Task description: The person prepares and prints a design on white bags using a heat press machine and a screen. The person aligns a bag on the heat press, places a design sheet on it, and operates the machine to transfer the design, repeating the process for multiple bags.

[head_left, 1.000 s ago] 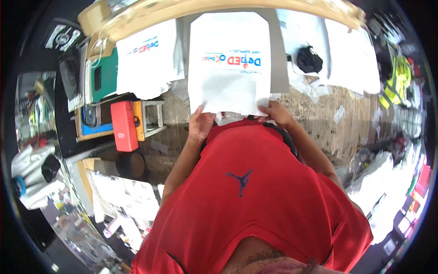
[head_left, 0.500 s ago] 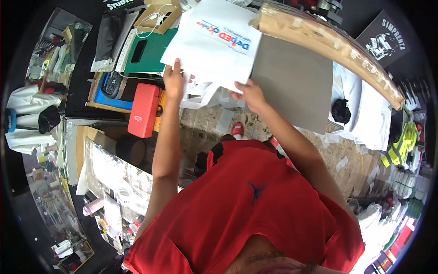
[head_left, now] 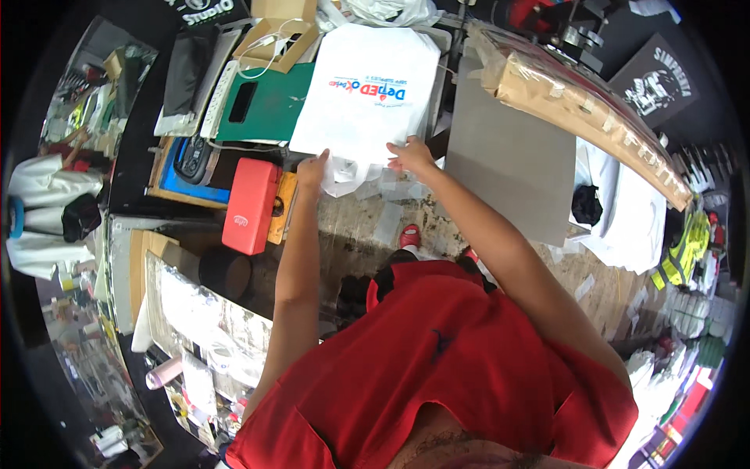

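Observation:
A white tote bag (head_left: pixel 355 94) with a blue and red print lies flat in front of me. Its printing faces away, upside down to me, and its loop handle (head_left: pixel 344 186) hangs toward me off the near edge. My left hand (head_left: pixel 314 169) grips the bag's near left corner, thumb along the edge. At the near right part of the same edge, my right hand (head_left: pixel 412 156) pinches the bag between thumb and fingers. The undersides of both grips are hidden.
Left of the bag lies a green board (head_left: pixel 269 105) with a black phone (head_left: pixel 241 102). A red case (head_left: pixel 248 207) sits nearer. To the right are a grey board (head_left: pixel 508 148) and a long taped cardboard package (head_left: pixel 586 117). An open cardboard box (head_left: pixel 283 23) holds a white cable.
The bag has gone from tilted and lifted to lying flat and squared, its far end now fully in view. Both hands have shifted slightly nearer to me, still on its near edge.

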`<state>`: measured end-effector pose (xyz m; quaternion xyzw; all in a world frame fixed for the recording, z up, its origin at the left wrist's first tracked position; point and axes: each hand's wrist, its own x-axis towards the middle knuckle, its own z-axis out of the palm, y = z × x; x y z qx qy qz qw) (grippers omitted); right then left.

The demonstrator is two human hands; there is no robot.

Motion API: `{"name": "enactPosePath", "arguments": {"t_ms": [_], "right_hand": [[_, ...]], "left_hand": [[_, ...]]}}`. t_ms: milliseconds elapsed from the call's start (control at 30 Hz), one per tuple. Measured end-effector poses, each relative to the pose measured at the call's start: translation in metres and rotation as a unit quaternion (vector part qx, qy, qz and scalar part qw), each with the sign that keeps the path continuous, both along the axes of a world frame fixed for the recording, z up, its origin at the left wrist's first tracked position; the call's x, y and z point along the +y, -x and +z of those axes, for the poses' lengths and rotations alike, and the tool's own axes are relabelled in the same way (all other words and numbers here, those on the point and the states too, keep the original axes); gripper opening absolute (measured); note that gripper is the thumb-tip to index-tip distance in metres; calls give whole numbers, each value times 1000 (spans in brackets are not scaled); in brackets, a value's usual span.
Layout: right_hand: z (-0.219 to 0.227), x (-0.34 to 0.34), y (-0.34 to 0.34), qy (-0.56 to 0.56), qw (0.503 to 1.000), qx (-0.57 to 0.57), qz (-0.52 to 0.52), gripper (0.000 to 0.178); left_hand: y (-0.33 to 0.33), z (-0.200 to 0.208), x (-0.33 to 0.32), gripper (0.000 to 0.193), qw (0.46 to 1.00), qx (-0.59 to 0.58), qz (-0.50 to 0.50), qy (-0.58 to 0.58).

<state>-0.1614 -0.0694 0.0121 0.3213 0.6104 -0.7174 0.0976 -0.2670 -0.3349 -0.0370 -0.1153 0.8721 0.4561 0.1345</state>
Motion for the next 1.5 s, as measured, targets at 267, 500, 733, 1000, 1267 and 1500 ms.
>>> {"name": "enactPosePath", "arguments": {"t_ms": [267,500,733,1000,1267,1500], "right_hand": [[98,65,-140,-43,964,140,223,27],[61,261,-330,-194,916,96,-337,16],[-7,374,-458,-417,812,-121,-389,16],[-32,458,-496,-532,732,-290,-311,70],[-82,516,-522,-617,694,-290,-233,83],[-63,493,-497,-598,716,-277,-231,72]], "left_hand": [[66,-95,-129,44,974,77,-137,163],[32,-65,42,35,945,-152,35,-288],[7,-21,35,47,949,-191,11,-249],[-112,-49,7,38,922,206,-40,325],[-316,-142,39,43,797,-490,-314,-162],[-356,-145,87,39,855,-457,-244,30]]}}
